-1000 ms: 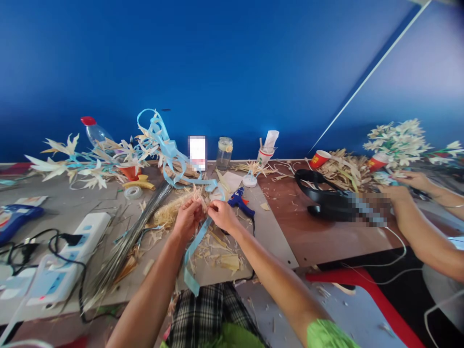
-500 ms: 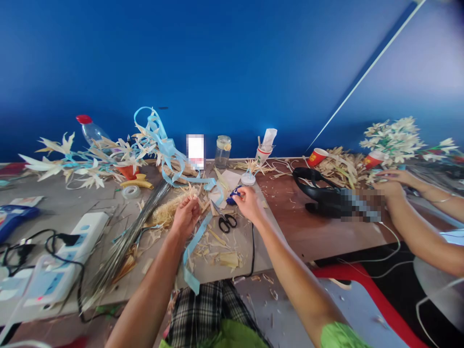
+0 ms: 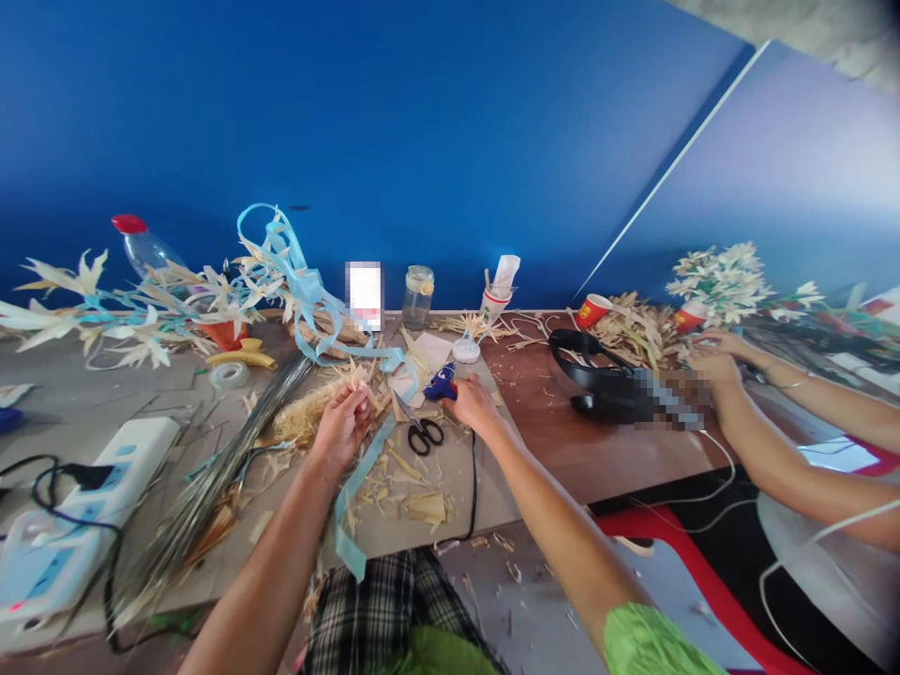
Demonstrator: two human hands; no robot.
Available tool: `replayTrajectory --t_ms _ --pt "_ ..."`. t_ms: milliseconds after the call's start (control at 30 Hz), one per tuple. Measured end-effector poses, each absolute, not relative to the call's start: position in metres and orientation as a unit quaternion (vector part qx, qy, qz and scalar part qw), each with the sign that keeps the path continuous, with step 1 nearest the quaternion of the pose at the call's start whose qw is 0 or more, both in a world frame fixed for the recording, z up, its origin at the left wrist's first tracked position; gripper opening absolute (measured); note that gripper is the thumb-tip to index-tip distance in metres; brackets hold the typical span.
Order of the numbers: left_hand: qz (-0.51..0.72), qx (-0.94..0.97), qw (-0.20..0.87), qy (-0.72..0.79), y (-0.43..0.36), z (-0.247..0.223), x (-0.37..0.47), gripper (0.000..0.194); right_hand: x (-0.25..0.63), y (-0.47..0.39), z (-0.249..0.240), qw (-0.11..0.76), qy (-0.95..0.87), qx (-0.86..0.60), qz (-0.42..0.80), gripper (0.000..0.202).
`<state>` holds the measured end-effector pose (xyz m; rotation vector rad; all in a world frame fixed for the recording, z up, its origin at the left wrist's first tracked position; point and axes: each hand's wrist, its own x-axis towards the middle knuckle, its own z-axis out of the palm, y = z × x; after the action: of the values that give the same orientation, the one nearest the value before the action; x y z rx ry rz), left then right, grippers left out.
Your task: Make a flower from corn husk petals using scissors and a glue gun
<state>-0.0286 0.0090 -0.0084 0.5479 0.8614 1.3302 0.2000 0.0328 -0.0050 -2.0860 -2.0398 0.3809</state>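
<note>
My left hand (image 3: 346,412) is closed in a pinch, above the fibrous tan bundle (image 3: 302,412). Whatever is at its fingertips blends into the pale scraps behind and is too small to name. My right hand (image 3: 474,405) grips a blue glue gun (image 3: 440,382) whose nozzle end points left; a black cord (image 3: 473,487) runs down from it. Black-handled scissors (image 3: 426,437) lie between my hands, blades toward the back. A light blue ribbon (image 3: 362,469) trails past my left wrist over the table's front edge. Pale dried husk scraps (image 3: 427,508) lie around it.
Thin wire stems (image 3: 232,469) and a white power strip (image 3: 127,497) lie at left. Husk flowers (image 3: 141,328), a glass jar (image 3: 419,298) and a paper cup (image 3: 494,300) stand behind. At right are a black headset (image 3: 597,375) and another person's hands (image 3: 717,361).
My right hand has closed around the glue gun's handle and turned it slightly. My left hand stays pinched, slightly lower. The whole view has shifted a little to the right.
</note>
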Motion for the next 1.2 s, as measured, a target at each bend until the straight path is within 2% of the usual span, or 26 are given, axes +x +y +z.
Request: replayTrajectory --t_ms 67,167,300,400,533,700,967,1200 --pt "0.590 0.238 0.667 0.388 0.009 -0.009 -0.029 0.039 0.203 0.034 -0.006 0.140 -0.679 -0.706 0.144 0.036" --pt "0.589 0.226 0.664 0.401 0.009 -0.008 -0.029 0.038 0.213 0.036 -0.004 0.268 -0.641 -0.682 0.227 0.029" --pt "0.586 0.225 0.673 0.391 0.009 -0.007 -0.029 0.037 0.225 0.032 0.007 0.486 -0.475 -0.532 0.505 0.031" --pt "0.585 0.227 0.677 0.386 0.008 -0.005 -0.029 0.036 0.223 0.023 0.018 0.565 -0.374 -0.380 0.629 0.031" --pt "0.579 0.223 0.674 0.401 0.006 -0.002 -0.029 0.038 0.207 0.011 0.023 0.523 -0.396 -0.271 0.704 0.032" --pt "0.596 0.235 0.646 0.415 0.005 -0.001 -0.028 0.038 0.184 0.008 0.017 0.420 -0.460 -0.290 0.727 0.030" --pt "0.630 0.263 0.585 0.437 0.009 -0.006 -0.027 0.030 0.168 0.009 -0.006 0.377 -0.530 -0.366 0.665 0.031" --pt "0.631 0.293 0.549 0.463 0.010 -0.007 -0.026 0.027 0.172 0.000 -0.005 0.322 -0.631 -0.423 0.565 0.031"
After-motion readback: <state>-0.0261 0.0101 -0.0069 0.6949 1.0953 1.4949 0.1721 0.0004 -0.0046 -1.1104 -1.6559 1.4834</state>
